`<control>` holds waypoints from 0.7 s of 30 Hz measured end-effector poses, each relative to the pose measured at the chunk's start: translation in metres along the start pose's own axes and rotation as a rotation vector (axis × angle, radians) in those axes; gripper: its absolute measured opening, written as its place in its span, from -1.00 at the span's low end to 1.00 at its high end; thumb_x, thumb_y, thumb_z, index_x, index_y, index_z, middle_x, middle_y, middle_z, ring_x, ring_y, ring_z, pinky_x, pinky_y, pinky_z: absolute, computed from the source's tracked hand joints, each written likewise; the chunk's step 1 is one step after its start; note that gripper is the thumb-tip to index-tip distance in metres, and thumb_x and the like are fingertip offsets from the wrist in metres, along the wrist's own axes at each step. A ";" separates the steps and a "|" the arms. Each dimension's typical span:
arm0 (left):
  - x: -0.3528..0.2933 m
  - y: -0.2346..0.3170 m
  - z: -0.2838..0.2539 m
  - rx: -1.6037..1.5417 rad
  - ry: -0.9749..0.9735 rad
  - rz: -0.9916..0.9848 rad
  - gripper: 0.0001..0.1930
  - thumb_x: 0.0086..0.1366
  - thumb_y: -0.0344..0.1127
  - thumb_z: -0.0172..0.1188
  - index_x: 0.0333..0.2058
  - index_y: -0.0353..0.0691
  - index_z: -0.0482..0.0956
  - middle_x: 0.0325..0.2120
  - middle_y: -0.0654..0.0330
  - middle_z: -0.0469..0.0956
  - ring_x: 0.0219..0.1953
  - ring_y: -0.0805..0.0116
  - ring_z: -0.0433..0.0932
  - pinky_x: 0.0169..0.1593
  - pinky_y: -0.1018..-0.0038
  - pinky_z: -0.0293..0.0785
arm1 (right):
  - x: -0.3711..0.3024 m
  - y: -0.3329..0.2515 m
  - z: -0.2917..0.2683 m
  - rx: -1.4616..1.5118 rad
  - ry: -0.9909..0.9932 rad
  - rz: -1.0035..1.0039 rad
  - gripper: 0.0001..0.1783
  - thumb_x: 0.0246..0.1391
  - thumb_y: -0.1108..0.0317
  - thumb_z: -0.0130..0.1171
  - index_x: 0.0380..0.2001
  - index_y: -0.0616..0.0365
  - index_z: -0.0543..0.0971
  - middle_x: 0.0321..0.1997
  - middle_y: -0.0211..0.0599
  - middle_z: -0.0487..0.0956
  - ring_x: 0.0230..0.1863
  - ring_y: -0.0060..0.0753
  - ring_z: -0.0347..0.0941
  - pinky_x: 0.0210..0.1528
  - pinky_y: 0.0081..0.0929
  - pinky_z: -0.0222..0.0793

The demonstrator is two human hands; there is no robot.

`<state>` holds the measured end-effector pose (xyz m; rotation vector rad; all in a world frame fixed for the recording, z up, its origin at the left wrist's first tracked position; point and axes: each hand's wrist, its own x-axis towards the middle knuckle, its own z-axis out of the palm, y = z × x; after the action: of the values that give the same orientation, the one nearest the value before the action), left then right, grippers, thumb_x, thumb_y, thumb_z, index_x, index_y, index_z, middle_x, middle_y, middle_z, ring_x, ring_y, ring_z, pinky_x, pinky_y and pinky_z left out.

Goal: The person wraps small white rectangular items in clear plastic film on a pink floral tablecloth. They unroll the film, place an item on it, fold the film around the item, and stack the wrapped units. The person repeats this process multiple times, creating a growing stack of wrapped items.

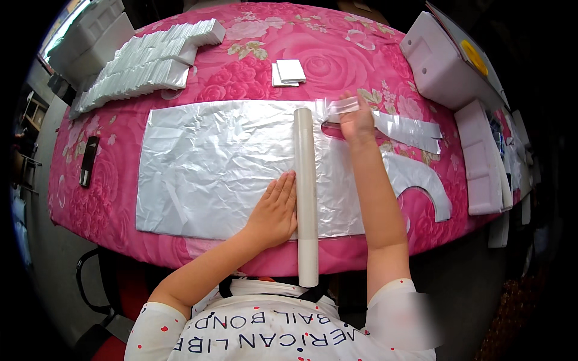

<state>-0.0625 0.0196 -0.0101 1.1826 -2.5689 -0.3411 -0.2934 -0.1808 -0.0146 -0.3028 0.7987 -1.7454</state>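
Observation:
A thin, shiny whitish plastic apron (211,171) lies spread flat across the table, its surface creased. Its straps (412,129) and a curved cut-out band (421,177) extend at the right. Across the sheet, running from far to near, rests a long pale tube (306,198), whose near end juts past the table edge. My left hand (274,210) lies flat on the plastic, fingers together and extended, against the tube's left side. Right of the tube's far end, my right hand (356,120) is closed on a folded-over strap; some of its fingers are behind the plastic.
Rows of folded plastic packets (144,63) are stacked at the far left, beside a white foam box (90,42). Two small folded packets (289,72) lie beyond the apron. A dark, narrow object (89,161) lies left. White foam boxes (433,63) line the right edge.

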 end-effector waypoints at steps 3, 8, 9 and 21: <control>-0.003 -0.001 0.002 0.014 0.012 -0.007 -0.36 0.15 -0.26 -0.20 0.16 -0.57 0.05 0.23 -0.20 -0.02 0.31 0.01 -0.07 0.32 0.23 -0.21 | 0.033 -0.077 -0.035 0.046 0.190 -0.156 -0.60 0.26 0.18 -0.31 -0.09 0.31 0.33 -0.08 -0.10 0.42 -0.06 -0.16 0.37 0.08 -0.17 0.30; 0.001 0.001 0.005 -0.005 0.022 0.014 -0.34 0.13 -0.24 -0.18 0.16 -0.57 0.05 0.23 -0.20 -0.02 0.31 0.01 -0.08 0.33 0.23 -0.22 | 0.050 -0.205 -0.110 -0.062 0.340 -0.369 -0.53 0.27 0.09 -0.38 0.19 -0.02 0.02 0.16 -0.10 0.25 0.01 -0.07 0.35 0.01 0.04 0.32; 0.000 0.001 0.005 -0.005 0.025 0.012 -0.34 0.13 -0.24 -0.18 0.16 -0.57 0.05 0.23 -0.20 -0.02 0.31 0.01 -0.08 0.33 0.23 -0.22 | 0.047 -0.206 -0.110 -0.063 0.315 -0.358 -0.52 0.28 0.09 -0.38 0.20 -0.02 0.02 0.16 -0.10 0.25 0.01 -0.06 0.36 0.00 0.04 0.32; -0.003 -0.001 0.007 0.023 0.027 0.010 -0.40 0.19 -0.27 -0.20 0.16 -0.55 0.06 0.23 -0.21 -0.04 0.31 -0.03 -0.08 0.32 0.19 -0.21 | -0.116 0.017 0.139 -0.704 -0.566 -0.409 -0.61 0.24 0.22 -0.14 -0.04 0.31 0.43 -0.07 -0.14 0.51 -0.05 -0.31 0.41 0.03 -0.52 0.25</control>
<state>-0.0623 0.0214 -0.0176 1.1738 -2.5609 -0.2922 -0.1628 -0.1261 0.0995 -1.4462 0.9384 -1.5524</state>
